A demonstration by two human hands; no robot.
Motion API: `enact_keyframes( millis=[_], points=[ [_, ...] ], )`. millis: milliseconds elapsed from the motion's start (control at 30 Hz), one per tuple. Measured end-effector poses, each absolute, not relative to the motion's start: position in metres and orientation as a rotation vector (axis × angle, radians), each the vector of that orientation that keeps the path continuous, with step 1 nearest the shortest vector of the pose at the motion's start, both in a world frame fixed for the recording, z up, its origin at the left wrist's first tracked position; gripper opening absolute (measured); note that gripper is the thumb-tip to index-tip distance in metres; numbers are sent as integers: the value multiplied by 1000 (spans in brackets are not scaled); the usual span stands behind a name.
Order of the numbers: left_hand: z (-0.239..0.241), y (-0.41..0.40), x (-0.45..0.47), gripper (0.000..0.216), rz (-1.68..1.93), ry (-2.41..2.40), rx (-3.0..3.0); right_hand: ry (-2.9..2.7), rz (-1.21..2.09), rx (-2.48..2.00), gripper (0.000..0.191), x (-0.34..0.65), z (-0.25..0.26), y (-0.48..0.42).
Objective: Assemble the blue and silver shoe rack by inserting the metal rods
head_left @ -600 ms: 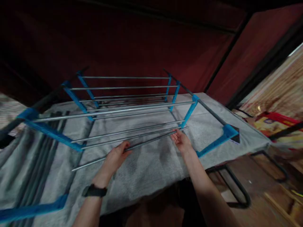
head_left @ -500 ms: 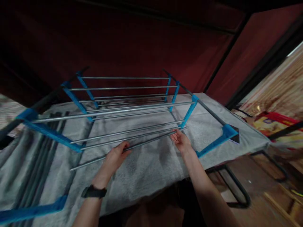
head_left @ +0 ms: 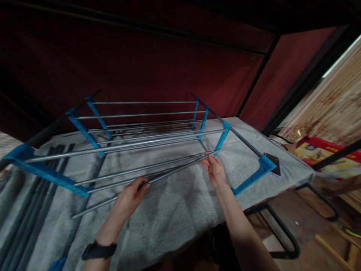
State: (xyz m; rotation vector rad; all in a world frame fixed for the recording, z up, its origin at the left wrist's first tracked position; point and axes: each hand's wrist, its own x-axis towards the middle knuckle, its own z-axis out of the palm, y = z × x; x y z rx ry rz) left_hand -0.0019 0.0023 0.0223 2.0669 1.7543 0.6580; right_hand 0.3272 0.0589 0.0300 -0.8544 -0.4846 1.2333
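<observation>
A rack of blue plastic side bars (head_left: 46, 171) and thin metal rods lies on a table under a grey towel (head_left: 175, 203). One loose metal rod (head_left: 169, 171) runs slantwise from lower left to the blue bar at the right (head_left: 221, 139). My left hand (head_left: 128, 197), a black watch on its wrist, is closed round the rod near its middle. My right hand (head_left: 216, 169) pinches the rod's far end beside that blue bar.
Dark tubes (head_left: 31, 199) lie on the towel at the left. A dark red cloth wall (head_left: 158, 64) stands behind the table. At the right a black bent frame (head_left: 282, 233) stands on the wooden floor, with a red and yellow box (head_left: 324, 152) beyond.
The view has shifted, so the rack sits lower and more to the left in the picture. Both hands keep their hold on the rod; its left end has dropped slightly.
</observation>
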Motion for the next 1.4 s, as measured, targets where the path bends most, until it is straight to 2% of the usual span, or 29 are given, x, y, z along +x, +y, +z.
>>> enact_keyframes(
  millis=[233,667,1100,1267,1333,1400],
  points=[
    [27,9,-3,35,768,1803,2174,-520,1192,-827,20,327,39,68],
    [19,19,-5,28,1067,1813,2701,-503,1166,-844,17,325,50,89],
    [43,18,6,21,1102,1890,2644,-540,1189,-830,19,326,56,91],
    [50,22,12,24,1075,1966,2625,-587,1008,-1051,26,335,47,96],
    [54,20,13,25,1050,1953,2640,-607,853,-1171,28,346,41,95],
    [60,18,13,28,1017,1923,2671,-622,555,-1277,32,358,34,95]
  ],
)
